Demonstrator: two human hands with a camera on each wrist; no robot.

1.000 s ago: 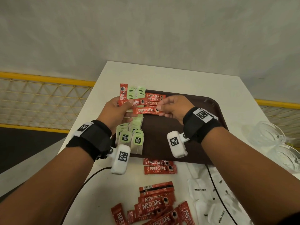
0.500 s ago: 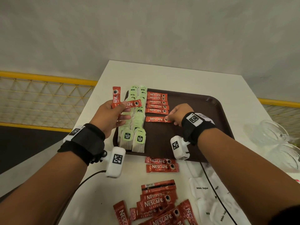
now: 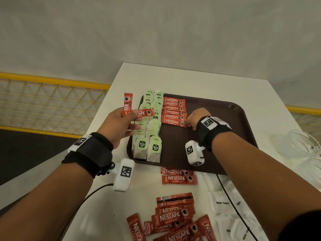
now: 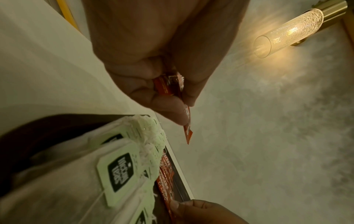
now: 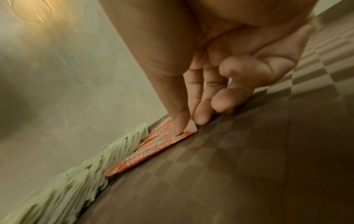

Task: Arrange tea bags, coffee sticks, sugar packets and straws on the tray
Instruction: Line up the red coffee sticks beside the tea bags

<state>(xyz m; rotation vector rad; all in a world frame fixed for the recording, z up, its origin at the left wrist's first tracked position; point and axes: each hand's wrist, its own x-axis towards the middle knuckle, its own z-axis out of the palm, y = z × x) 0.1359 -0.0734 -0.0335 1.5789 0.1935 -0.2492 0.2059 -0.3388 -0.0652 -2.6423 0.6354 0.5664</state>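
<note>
The right hand [image 3: 197, 119] has just set a stick [image 3: 172, 122] down at the row's [image 3: 173, 108] 6 o'clock end, fingertips pinching its corner, so the row grows while the left hand [image 3: 119, 126] pinches two spare sticks [image 3: 137, 111].

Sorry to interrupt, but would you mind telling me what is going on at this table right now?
A person is laying out drink supplies on a dark brown plastic tray. Two rows of green-tagged tea bags fill its left side, with a column of red Nescafe coffee sticks beside them. The right hand presses the nearest stick of that column into place, while the left hand holds two more red sticks. More sticks and white sugar packets wait on the white table.
</note>
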